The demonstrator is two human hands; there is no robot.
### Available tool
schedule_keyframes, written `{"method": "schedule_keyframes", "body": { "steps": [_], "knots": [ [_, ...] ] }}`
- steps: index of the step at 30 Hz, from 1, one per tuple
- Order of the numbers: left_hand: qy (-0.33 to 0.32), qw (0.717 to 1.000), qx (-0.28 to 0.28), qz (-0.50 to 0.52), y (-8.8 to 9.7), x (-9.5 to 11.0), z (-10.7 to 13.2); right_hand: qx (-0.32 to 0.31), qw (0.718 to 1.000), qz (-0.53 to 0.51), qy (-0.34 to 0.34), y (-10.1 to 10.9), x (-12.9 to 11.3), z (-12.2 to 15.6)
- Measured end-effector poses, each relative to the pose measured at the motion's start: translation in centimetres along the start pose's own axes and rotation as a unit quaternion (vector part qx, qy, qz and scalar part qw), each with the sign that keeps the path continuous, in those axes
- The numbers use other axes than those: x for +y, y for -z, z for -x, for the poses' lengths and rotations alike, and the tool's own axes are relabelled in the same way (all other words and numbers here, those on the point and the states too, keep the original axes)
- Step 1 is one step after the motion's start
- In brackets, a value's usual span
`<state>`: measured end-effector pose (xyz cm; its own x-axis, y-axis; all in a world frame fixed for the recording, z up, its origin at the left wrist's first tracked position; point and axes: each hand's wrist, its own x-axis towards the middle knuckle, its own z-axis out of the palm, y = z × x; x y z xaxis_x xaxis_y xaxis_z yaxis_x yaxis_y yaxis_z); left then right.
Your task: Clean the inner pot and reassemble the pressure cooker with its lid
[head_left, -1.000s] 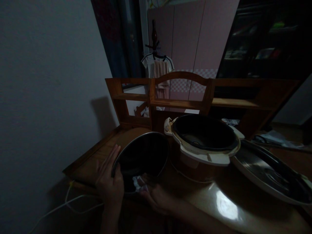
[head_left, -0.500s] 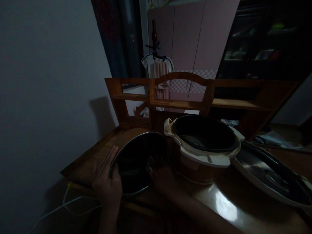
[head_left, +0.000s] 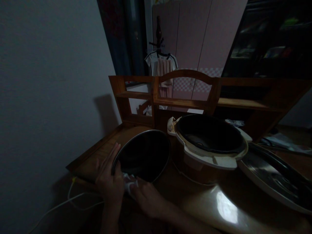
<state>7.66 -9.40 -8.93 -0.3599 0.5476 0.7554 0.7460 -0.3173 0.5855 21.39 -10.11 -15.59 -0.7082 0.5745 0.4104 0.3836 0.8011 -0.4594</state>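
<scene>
A dark inner pot (head_left: 146,152) with a thin shiny rim stands tilted on the wooden desk, its mouth facing up and toward me. My left hand (head_left: 110,175) grips its left rim, thumb on the inside and fingers along the outside. At the near edge of the pot, my right hand (head_left: 148,196) is closed on a crumpled white cloth (head_left: 130,183), which lies against the rim close to my left wrist. To the right sits the rice cooker body (head_left: 207,159), lidless, with a black interior and a cream-coloured upper ring.
The detached cooker lid (head_left: 275,175) lies right of the body. A wooden shelf rack (head_left: 185,103) runs along the desk's back. A white wall (head_left: 53,81) bounds the left side, and a white cable (head_left: 73,196) hangs at the lower left.
My right hand has moved from inside the pot, at its right side, leftward and toward me to the near rim, bringing the cloth into sight. My left hand keeps its grip.
</scene>
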Motion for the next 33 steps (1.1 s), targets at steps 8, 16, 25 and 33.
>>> {"method": "schedule_keyframes", "body": {
  "steps": [8, 16, 25, 33],
  "knots": [
    [0.051, 0.998, 0.027, -0.01, 0.7, -2.3, 0.5, -0.042, 0.999, 0.011, -0.007, 2.1, 2.7, 2.5],
    [0.122, 0.992, 0.004, 0.035, 0.3, -3.6, -0.8, -0.026, 0.989, 0.136, 0.045, 0.0, 3.8, 2.5],
    [0.246, 0.946, 0.019, 0.211, 0.7, -4.1, 0.7, 0.074, 0.98, 0.155, 0.101, -3.3, 5.6, 1.7],
    [0.355, 0.907, 0.102, 0.201, -3.7, -4.9, 7.1, 0.112, 0.983, 0.122, 0.074, -4.6, 6.2, 1.0]
  ]
}}
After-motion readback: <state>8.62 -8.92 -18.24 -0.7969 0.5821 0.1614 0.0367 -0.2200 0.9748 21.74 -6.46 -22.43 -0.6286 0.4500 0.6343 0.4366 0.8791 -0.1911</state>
